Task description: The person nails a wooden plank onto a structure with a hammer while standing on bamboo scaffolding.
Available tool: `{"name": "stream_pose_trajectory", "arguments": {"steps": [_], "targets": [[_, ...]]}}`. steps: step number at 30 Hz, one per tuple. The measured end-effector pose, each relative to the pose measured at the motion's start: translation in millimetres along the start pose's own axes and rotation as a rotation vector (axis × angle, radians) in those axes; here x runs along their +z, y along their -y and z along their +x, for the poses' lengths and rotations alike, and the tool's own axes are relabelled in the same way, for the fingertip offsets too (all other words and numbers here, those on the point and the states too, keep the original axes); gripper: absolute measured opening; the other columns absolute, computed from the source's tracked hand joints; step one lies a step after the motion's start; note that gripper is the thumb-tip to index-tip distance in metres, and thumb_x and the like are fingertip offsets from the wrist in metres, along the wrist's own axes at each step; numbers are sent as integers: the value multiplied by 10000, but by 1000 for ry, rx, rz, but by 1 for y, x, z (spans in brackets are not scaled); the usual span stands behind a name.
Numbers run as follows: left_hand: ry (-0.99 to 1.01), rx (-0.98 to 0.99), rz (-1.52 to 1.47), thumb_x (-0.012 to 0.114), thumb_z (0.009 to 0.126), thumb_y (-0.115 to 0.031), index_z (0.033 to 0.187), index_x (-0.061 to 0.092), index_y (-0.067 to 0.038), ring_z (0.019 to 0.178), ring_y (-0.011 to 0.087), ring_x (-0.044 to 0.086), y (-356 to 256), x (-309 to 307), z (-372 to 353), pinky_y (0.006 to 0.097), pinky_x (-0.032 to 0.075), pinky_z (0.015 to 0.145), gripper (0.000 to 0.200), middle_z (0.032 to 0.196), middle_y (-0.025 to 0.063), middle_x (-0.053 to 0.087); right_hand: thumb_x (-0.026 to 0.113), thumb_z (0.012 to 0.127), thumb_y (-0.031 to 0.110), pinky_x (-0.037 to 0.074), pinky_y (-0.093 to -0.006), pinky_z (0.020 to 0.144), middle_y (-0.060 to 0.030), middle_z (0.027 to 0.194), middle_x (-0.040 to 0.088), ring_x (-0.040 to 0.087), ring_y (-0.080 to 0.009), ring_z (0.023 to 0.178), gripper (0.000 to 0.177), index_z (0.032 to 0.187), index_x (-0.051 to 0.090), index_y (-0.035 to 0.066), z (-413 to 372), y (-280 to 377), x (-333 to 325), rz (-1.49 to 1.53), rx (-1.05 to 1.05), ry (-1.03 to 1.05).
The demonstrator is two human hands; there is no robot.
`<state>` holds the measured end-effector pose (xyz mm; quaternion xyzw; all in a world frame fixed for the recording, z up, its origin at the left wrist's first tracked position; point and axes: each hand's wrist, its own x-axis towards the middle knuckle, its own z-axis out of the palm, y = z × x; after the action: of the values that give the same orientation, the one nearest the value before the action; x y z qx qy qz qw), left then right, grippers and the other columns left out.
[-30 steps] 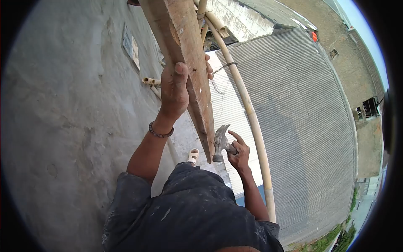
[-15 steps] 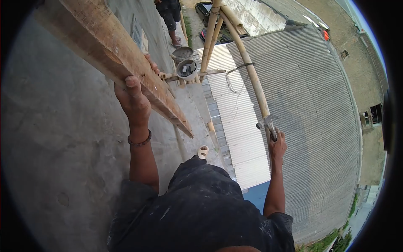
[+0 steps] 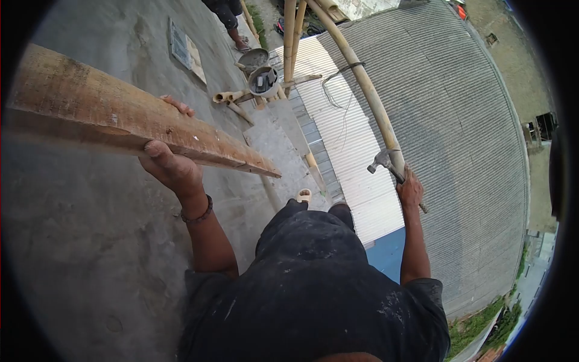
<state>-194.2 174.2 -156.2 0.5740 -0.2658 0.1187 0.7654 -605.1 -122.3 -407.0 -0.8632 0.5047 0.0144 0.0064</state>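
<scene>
A long wooden beam (image 3: 120, 114) slants across the upper left, beside a grey plastered wall (image 3: 84, 241). My left hand (image 3: 175, 169) grips it near the middle, thumb on the near side and fingertips showing over the far edge. On the right, my right hand (image 3: 410, 190) is closed round the handle of a claw hammer (image 3: 381, 161), whose head points left. That hand is against a curved bamboo pole (image 3: 368, 87); whether it also grips the pole, I cannot tell.
A bucket (image 3: 263, 81) with tools and a dark basin (image 3: 254, 58) stand ahead near bamboo poles. Another person's legs (image 3: 228, 18) show at the top. Below on the right lies a corrugated roof (image 3: 446, 133). My sandalled foot (image 3: 304, 196) is on a narrow walkway.
The beam's upper end has swung left and down, so it lies flatter in view. My left hand has shifted left and the hammer has turned, its head now further from the pole.
</scene>
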Motion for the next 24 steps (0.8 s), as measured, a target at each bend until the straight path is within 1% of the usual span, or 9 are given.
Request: {"name": "stream_pose_trajectory", "arguments": {"steps": [2, 5, 11, 13, 16, 19, 20, 21, 24], "targets": [[-26, -11, 0, 522, 767, -807, 1157, 449, 80, 905, 241, 555, 4, -4, -1, 396, 494, 816, 971, 1029, 162, 507, 662, 771, 163, 531, -415, 749, -111, 940, 651, 640, -304, 862, 580, 1333, 531, 103, -2, -8, 9, 35, -94, -114], [-51, -32, -9, 534, 766, -801, 1146, 455, 74, 901, 241, 550, 6, -1, -3, 394, 488, 817, 958, 1002, 150, 508, 678, 770, 190, 524, -405, 737, -92, 920, 644, 615, -284, 848, 561, 1310, 556, 102, -2, -12, 12, 65, -158, -216], [-88, 13, 2, 546, 773, -786, 1144, 459, 71, 902, 239, 547, -3, 13, 8, 387, 485, 807, 938, 967, 141, 517, 673, 812, 230, 512, -399, 724, -85, 876, 633, 597, -280, 833, 468, 1253, 604, 90, -2, -13, 15, 109, -172, -272], [-97, 47, 4, 542, 788, -774, 1146, 459, 72, 900, 237, 548, -9, 17, 16, 383, 486, 802, 923, 963, 139, 518, 688, 748, 165, 509, -416, 738, -100, 877, 631, 597, -300, 841, 541, 1275, 593, 90, -1, -15, 18, 150, -140, -235], [-152, 142, 35, 503, 873, -696, 1153, 454, 79, 875, 227, 549, -21, 34, 36, 361, 488, 783, 825, 947, 141, 513, 657, 825, 222, 508, -428, 704, -120, 856, 633, 613, -311, 810, 443, 1242, 613, 80, -1, -10, 11, 155, -117, -253], [-170, 154, 67, 501, 877, -693, 1158, 446, 75, 871, 223, 549, -43, 50, 64, 361, 490, 780, 820, 972, 148, 511, 632, 879, 287, 508, -426, 693, -122, 856, 639, 616, -315, 798, 399, 1224, 626, 88, -2, -7, 10, 148, -105, -266], [-100, 134, 44, 504, 885, -678, 1163, 438, 66, 869, 221, 549, -50, 50, 75, 361, 490, 779, 797, 1001, 151, 504, 636, 876, 285, 507, -425, 695, -121, 862, 640, 616, -316, 805, 395, 1222, 628, 93, -2, -9, 12, 146, -92, -260], [-113, 145, 41, 504, 885, -678, 1163, 438, 66, 869, 221, 549, -56, 57, 86, 361, 490, 779, 797, 1001, 151, 504, 656, 866, 281, 498, -422, 683, -98, 858, 617, 588, -302, 794, 405, 1220, 629, 86, -2, -9, 13, 146, -100, -277], [-81, 191, -17, 508, 895, -659, 1162, 434, 59, 867, 223, 550, -72, 76, 119, 359, 493, 787, 769, 1009, 146, 504, 658, 861, 274, 504, -420, 701, -105, 899, 637, 601, -308, 820, 401, 1213, 631, 84, -2, -11, 18, 154, -96, -292]]}}
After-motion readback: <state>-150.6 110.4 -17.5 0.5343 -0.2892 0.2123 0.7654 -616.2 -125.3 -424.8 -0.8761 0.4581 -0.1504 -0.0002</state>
